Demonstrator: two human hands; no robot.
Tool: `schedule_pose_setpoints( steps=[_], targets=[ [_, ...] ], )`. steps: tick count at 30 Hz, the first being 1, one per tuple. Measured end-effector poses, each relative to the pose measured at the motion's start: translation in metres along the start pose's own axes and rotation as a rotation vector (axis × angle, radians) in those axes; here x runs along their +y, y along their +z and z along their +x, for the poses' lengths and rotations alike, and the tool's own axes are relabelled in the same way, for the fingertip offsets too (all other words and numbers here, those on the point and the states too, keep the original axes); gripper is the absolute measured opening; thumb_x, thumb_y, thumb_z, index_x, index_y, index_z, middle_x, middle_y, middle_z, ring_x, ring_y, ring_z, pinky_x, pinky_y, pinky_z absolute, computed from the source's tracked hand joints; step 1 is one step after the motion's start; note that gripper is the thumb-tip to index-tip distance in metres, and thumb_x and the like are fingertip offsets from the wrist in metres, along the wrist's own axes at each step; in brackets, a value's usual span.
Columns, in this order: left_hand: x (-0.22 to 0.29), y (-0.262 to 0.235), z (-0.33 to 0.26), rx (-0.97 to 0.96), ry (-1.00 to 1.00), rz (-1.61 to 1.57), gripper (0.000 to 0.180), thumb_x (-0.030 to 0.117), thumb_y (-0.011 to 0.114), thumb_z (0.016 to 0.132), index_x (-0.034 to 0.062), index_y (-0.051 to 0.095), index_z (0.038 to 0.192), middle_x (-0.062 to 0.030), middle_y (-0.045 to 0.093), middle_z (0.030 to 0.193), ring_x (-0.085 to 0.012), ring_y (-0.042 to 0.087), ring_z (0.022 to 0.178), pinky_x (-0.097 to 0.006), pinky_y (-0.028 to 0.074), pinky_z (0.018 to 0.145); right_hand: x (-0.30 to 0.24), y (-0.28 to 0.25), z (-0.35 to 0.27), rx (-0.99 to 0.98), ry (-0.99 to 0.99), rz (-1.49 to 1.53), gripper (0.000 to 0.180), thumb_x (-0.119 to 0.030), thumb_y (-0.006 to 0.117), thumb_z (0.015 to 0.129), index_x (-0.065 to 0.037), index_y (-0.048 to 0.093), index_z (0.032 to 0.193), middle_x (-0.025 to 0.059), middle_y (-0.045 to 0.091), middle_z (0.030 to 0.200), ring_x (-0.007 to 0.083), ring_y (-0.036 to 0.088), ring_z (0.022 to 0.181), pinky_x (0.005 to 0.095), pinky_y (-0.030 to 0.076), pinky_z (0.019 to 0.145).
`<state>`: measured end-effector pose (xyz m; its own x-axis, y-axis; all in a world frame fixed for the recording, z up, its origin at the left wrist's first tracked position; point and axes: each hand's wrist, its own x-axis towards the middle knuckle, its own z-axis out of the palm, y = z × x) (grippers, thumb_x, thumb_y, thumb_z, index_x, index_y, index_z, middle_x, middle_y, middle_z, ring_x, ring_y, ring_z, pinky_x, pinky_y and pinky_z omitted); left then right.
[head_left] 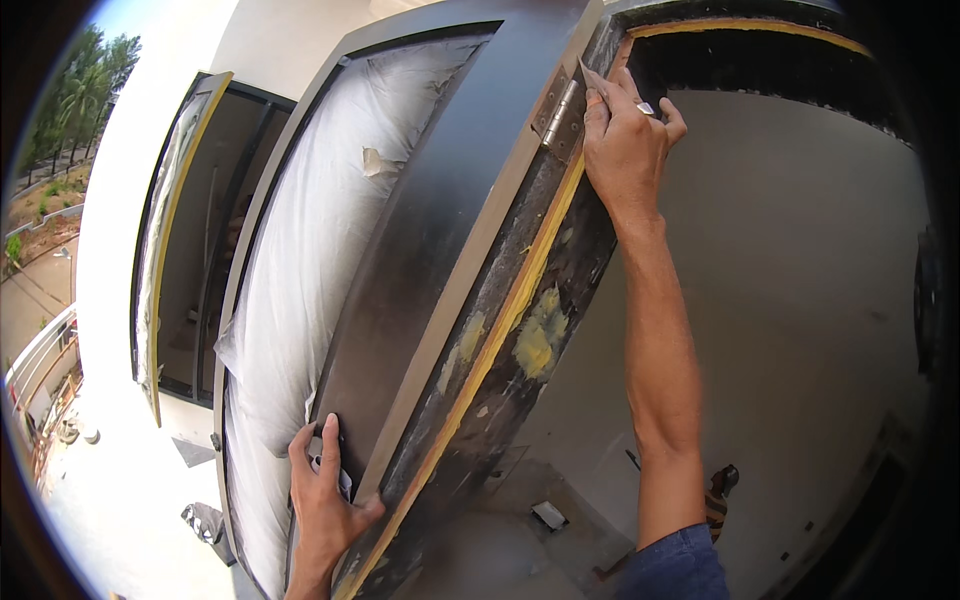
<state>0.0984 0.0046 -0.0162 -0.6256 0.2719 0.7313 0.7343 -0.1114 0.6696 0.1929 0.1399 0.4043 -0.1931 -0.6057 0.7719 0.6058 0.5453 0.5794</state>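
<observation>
A dark brown window panel (pixel 415 290) stands swung open, its glass covered by white plastic sheeting (pixel 310 200). My left hand (pixel 325 505) grips this panel low down, fingers on its face and thumb at its edge. Something small and pale shows beneath those fingers, too covered to name. High on the frame, my right hand (pixel 628 145) pinches a thin brownish piece of sandpaper (pixel 596 82) against the frame just beside a metal hinge (pixel 563 118). The dark window frame (pixel 480 400) carries a yellow strip (pixel 520 300) and patches of yellowish filler (pixel 540 335).
Another open window (pixel 215 230) with a yellow edge is set in the white wall at left. A railing (pixel 40 370) and trees (pixel 85 90) lie beyond. Through the opening, a person (pixel 718 500) and a pale rectangular object (pixel 549 515) appear far below.
</observation>
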Motion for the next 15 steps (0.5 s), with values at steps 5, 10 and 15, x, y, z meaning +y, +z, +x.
schedule_pose_setpoints(
  steps=[5, 10, 15],
  targets=[
    [0.003, 0.0, -0.001, -0.013, -0.004, 0.011, 0.111, 0.009, 0.083, 0.045, 0.0083, 0.041, 0.148, -0.0264, 0.038, 0.137, -0.0447, 0.05, 0.119, -0.046, 0.046, 0.098, 0.017, -0.002, 0.0, 0.048, 0.038, -0.064, 0.028, -0.022, 0.053, 0.099, -0.008, 0.07, 0.117, 0.02, 0.073, 0.103, 0.0265, 0.064, 0.115, 0.0487, 0.021, 0.112],
    [0.002, -0.001, -0.001, -0.004, -0.02, 0.02, 0.109, 0.009, 0.082, 0.046, 0.008, 0.042, 0.148, -0.0258, 0.038, 0.137, -0.0443, 0.05, 0.118, -0.046, 0.046, 0.098, 0.0, 0.004, -0.01, 0.096, 0.079, 0.071, 0.027, -0.021, 0.054, 0.098, -0.007, 0.07, 0.114, 0.0191, 0.073, 0.095, 0.0285, 0.064, 0.114, 0.0502, 0.021, 0.111],
    [0.0, 0.004, -0.001, 0.014, -0.016, 0.004, 0.11, 0.009, 0.081, 0.047, 0.0092, 0.04, 0.149, -0.0251, 0.038, 0.137, -0.0441, 0.051, 0.117, -0.046, 0.046, 0.097, 0.002, 0.006, 0.002, 0.074, 0.116, 0.081, 0.025, -0.02, 0.055, 0.097, -0.006, 0.071, 0.109, 0.0139, 0.072, 0.073, 0.0293, 0.071, 0.092, 0.0463, 0.026, 0.11]
  ],
)
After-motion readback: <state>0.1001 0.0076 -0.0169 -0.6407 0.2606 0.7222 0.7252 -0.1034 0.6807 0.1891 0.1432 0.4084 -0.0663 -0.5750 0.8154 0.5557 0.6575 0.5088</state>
